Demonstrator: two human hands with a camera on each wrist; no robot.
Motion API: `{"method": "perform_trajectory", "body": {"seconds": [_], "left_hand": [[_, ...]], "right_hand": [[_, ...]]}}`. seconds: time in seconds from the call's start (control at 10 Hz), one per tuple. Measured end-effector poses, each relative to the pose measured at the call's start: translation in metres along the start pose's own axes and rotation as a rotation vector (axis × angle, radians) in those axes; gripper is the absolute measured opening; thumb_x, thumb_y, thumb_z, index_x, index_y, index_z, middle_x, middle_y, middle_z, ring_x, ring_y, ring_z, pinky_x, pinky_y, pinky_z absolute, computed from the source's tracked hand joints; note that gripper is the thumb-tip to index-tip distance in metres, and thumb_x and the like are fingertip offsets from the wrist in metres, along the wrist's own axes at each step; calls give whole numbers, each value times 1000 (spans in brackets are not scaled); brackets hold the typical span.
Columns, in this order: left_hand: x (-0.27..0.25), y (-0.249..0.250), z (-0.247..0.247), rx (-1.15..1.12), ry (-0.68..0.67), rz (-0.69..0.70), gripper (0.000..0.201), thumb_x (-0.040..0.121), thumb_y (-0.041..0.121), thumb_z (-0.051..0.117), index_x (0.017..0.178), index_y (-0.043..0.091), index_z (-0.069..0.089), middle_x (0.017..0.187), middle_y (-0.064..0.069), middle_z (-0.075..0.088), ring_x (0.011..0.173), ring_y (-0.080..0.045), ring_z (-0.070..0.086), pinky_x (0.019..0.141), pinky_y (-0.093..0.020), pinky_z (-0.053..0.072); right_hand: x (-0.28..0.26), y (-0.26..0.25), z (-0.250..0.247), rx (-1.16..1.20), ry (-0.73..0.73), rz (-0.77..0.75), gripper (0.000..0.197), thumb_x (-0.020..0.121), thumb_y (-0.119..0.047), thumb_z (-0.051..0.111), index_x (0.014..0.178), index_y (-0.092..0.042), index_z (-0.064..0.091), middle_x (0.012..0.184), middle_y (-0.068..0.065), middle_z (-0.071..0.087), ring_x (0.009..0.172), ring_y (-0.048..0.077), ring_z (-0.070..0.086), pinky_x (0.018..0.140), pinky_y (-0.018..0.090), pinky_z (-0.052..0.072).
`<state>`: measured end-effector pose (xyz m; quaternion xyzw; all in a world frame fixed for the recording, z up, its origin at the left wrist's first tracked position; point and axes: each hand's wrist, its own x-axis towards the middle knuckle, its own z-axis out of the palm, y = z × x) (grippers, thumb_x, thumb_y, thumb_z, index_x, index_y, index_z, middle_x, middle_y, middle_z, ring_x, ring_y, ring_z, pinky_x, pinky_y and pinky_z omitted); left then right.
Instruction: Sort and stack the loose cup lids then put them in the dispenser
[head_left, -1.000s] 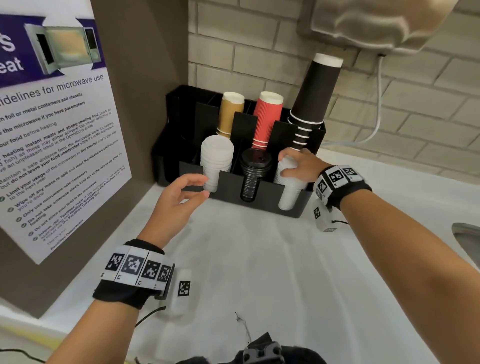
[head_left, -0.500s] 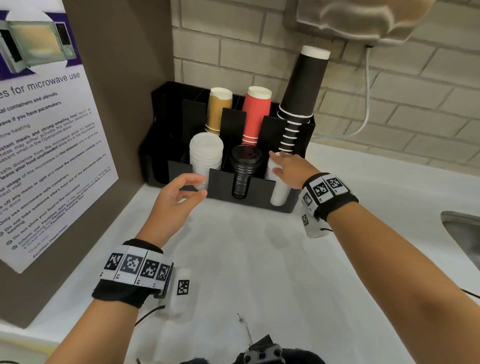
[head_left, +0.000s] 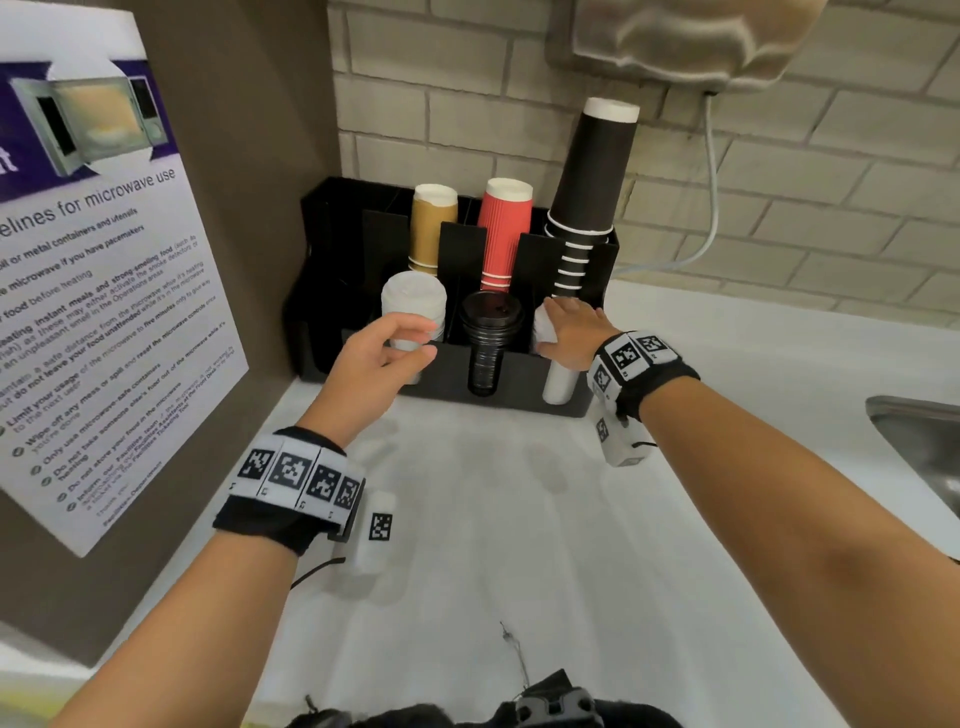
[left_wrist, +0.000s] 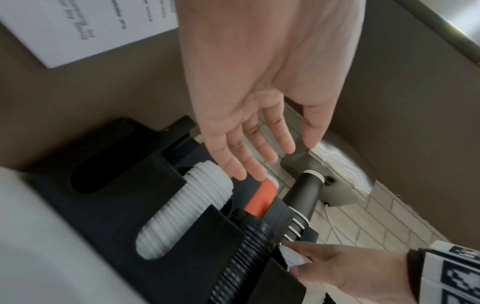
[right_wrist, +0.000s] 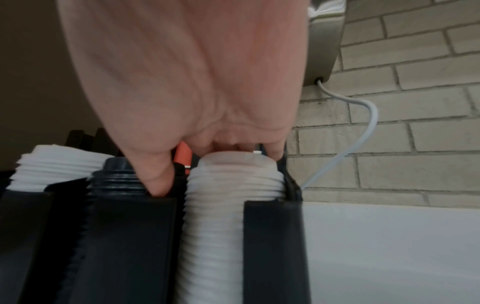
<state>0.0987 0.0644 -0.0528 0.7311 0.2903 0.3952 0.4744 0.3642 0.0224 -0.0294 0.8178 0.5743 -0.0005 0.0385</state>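
A black dispenser (head_left: 514, 389) stands against the brick wall with three front slots. The left slot holds a white lid stack (head_left: 413, 306) and the middle one a black lid stack (head_left: 488, 322). The right slot holds another white lid stack (head_left: 558, 384) (right_wrist: 228, 185). My right hand (head_left: 563, 327) (right_wrist: 215, 170) lies over the top of this right stack, fingers curled over its far edge and thumb down its left side. My left hand (head_left: 423, 340) (left_wrist: 275, 158) hovers in front of the left white stack with relaxed, spread fingers, holding nothing.
Behind the lids stand a tan cup stack (head_left: 434, 223), a red one (head_left: 504, 228) and a tall black one (head_left: 592, 176). A brown panel with a microwave poster (head_left: 104, 286) closes the left side. A metal sink (head_left: 919, 441) lies at right on the white counter (head_left: 493, 519).
My right hand has shifted from the side of the right white stack to over its top. The left hand has stayed hovering by the left stack.
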Motion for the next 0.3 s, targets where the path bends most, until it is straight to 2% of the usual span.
{"method": "perform_trajectory", "body": {"seconds": [0.1,0.2,0.3], "left_hand": [[1,8,-3,18,-80,21,22,91,14,63,104,31,66,99,11,62,83,-8,59,82,-30,51],[-7,27,-4,49,-159,48,23,91,15,65,101,35,66,99,8,64,86,-17,63,84,-31,52],[-42,29,-9,-8,-275,47,20,90,14,66,103,30,68,89,-1,66,89,-22,66,86,-28,51]], "right_hand": [[-18,-4,-3,99,91,30,75,92,-39,54,151,-14,16,154,12,21,141,32,21,114,45,20],[-54,-9,-17,269,283,1,60,90,-31,58,144,-17,36,145,11,33,132,31,31,109,46,29],[-110,-15,-10,535,319,-141,33,90,-22,61,122,-17,59,118,5,56,105,21,53,91,38,45]]}}
